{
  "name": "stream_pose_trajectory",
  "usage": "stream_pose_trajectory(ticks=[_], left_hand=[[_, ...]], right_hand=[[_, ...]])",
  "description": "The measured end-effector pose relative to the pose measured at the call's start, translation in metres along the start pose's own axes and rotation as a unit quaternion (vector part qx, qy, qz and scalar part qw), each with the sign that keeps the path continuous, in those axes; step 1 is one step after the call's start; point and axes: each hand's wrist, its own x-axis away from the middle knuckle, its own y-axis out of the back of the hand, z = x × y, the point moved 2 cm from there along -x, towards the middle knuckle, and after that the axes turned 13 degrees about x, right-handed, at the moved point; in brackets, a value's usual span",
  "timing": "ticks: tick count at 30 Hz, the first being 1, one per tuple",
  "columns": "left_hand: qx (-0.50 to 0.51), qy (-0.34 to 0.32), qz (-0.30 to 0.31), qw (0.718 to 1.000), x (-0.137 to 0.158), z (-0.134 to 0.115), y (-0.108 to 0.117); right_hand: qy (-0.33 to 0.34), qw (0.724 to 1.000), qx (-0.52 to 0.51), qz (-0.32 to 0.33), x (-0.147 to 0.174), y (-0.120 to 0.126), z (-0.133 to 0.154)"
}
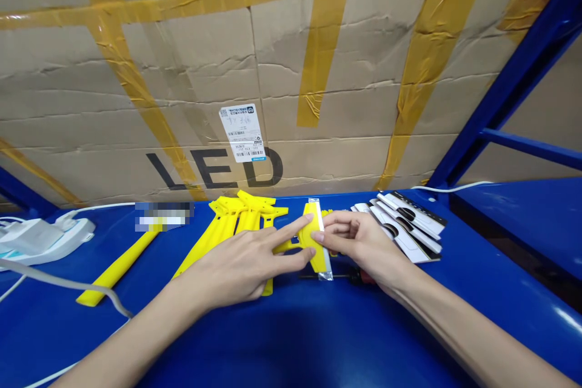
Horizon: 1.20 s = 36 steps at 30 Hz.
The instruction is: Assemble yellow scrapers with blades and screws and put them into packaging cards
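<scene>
A yellow plastic scraper (321,262) lies before me with its wide head turned to the right. Along the head's right edge runs a silvery strip (326,254), with clear film sticking out at both ends. My left hand (240,264) holds the head, index finger and thumb pressed on it from the left. With thumb and fingers closed, my right hand (366,242) pinches the strip edge. Several more yellow handles (213,239) lie stacked beyond my left hand. Partly hidden by my right hand is a screwdriver (361,277) with a dark and red handle.
On the blue table (282,345), white printed cards (404,227) lie fanned at the right. Another yellow-handled tool (120,264) rests at the left, near a white power strip (68,239) and cables. A large taped cardboard box (291,157) stands behind, beside a blue metal frame (500,85).
</scene>
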Motion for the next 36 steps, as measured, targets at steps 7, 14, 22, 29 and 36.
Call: stream_pose_trajectory(ticks=[7, 14, 22, 29, 36], left_hand=[[0.364, 0.111, -0.172, 0.908, 0.010, 0.009, 0.008], [0.796, 0.108, -0.135, 0.580, 0.009, 0.027, 0.009], [0.846, 0.088, -0.112, 0.514, 0.010, 0.031, 0.000], [0.847, 0.086, -0.109, 0.513, 0.012, 0.034, -0.001], [0.855, 0.104, -0.129, 0.491, 0.007, 0.036, 0.000]], right_hand=[[0.018, 0.998, -0.012, -0.066, -0.002, 0.017, 0.000], [0.090, 0.976, 0.164, -0.111, -0.004, 0.024, -0.004], [0.157, 0.878, 0.440, -0.104, -0.002, 0.024, -0.012], [0.167, 0.845, 0.500, -0.092, -0.002, 0.023, -0.014], [0.207, 0.787, 0.578, -0.056, -0.002, 0.020, -0.015]])
